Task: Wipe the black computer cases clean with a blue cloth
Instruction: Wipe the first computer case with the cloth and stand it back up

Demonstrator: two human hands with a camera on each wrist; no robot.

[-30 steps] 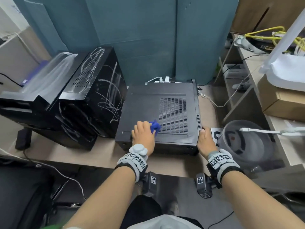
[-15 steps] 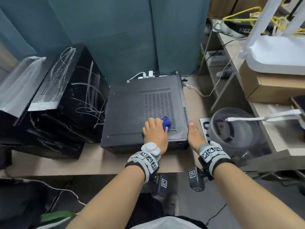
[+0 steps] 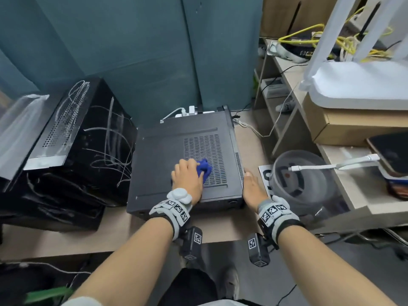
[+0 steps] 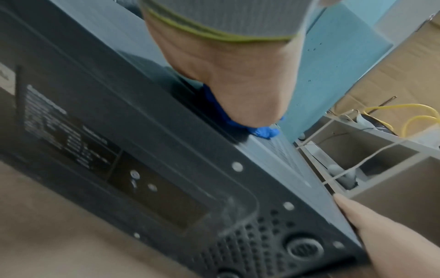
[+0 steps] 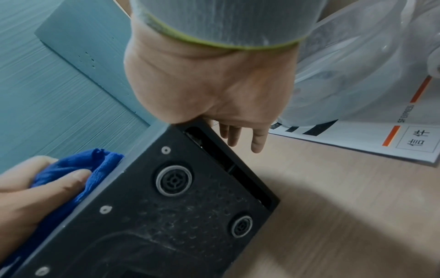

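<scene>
A flat black computer case lies on the wooden desk, with a vent grille on its top. My left hand grips a bunched blue cloth and presses it on the grille's near part. The right wrist view shows that thumb on the blue cloth. My right hand rests against the case's right front corner, thumb along the top edge, fingers hanging straight down its side. Two more black cases, streaked with pale marks, stand at the left.
A round item in clear plastic and a courier envelope sit just right of the case. Shelves with a cardboard box and a white cable are further right. A blue partition and a power strip stand behind.
My left hand slid the blue cloth rightward from the plain panel onto the vent grille. My right hand stayed at the case's right front corner. The head view swung right.
</scene>
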